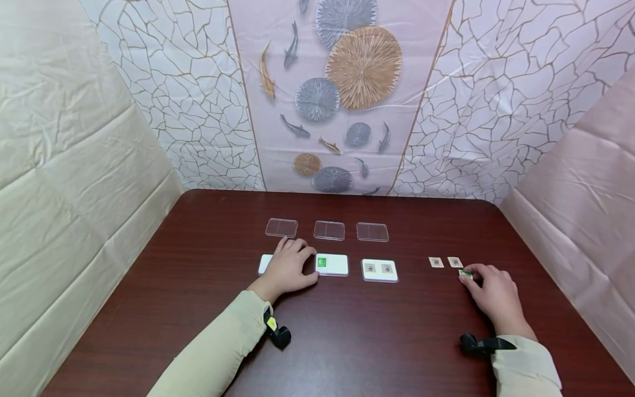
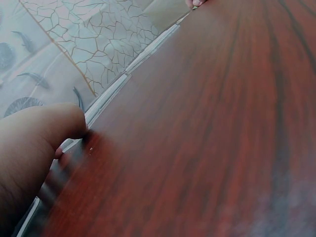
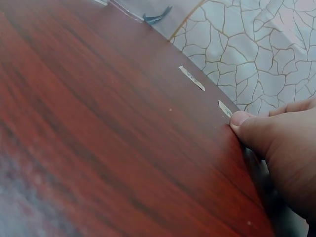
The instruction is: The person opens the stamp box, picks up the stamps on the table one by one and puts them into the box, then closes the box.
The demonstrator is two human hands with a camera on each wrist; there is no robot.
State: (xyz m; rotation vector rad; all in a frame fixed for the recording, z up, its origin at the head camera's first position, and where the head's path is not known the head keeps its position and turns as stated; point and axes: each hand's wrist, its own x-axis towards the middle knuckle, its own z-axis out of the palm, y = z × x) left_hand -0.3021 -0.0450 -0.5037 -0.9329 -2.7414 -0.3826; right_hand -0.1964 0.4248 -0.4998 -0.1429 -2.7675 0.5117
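Observation:
My left hand (image 1: 290, 266) is at the left end of the middle white case (image 1: 337, 266). Its thumb and index finger grip that end at the front and back edges. A green square piece (image 1: 322, 262) lies in the case's left half. Another white case (image 1: 265, 261) is partly hidden behind this hand. Over on the right, my right hand (image 1: 496, 292) pinches a small green square piece (image 1: 465, 273) low at the tabletop, mostly covered by the fingers. Two beige printed square pieces (image 1: 436, 262) lie just beyond it.
A third white case (image 1: 380, 270), to the right of the middle one, holds two beige printed pieces. Behind the cases, three clear lids (image 1: 329, 230) lie in a row. The dark red wooden table (image 1: 347, 342) ends at a patterned curtain (image 1: 198, 99), with pale cloth at both sides.

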